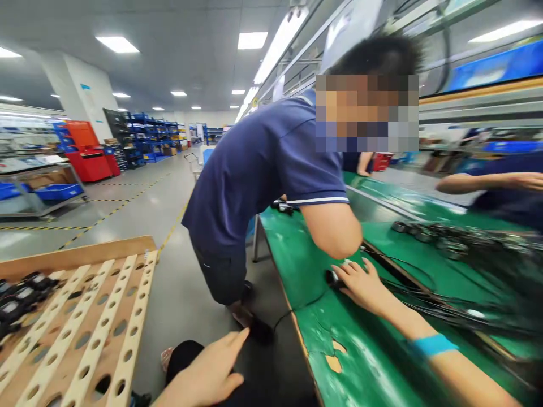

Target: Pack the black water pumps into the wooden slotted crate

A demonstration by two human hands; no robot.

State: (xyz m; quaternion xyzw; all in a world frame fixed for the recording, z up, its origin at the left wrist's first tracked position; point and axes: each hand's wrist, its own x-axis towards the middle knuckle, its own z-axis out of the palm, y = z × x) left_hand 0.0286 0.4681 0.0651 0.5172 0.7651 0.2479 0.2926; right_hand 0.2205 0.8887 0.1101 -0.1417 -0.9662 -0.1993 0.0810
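Note:
My right hand (360,284), with a blue band (435,343) at its wrist, reaches over the green bench top (360,362). Its fingers curve over a small black cylindrical part (332,278) near the bench edge, partly hidden by the fingers. From this part a thin black cable (311,303) runs across the bench and hangs over the edge. My left hand (214,364) is low in front of the bench, thumb and fingers apart, with nothing visible in it. More black cables (428,302) lie to the right of my right hand.
A co-worker in a dark blue shirt (263,152) bends over the bench just ahead. Black round parts (449,240) lie in a row farther right. A wooden rack with holes (97,322) stands at left, holding black parts (21,299). Another person's arm (487,182) shows at right.

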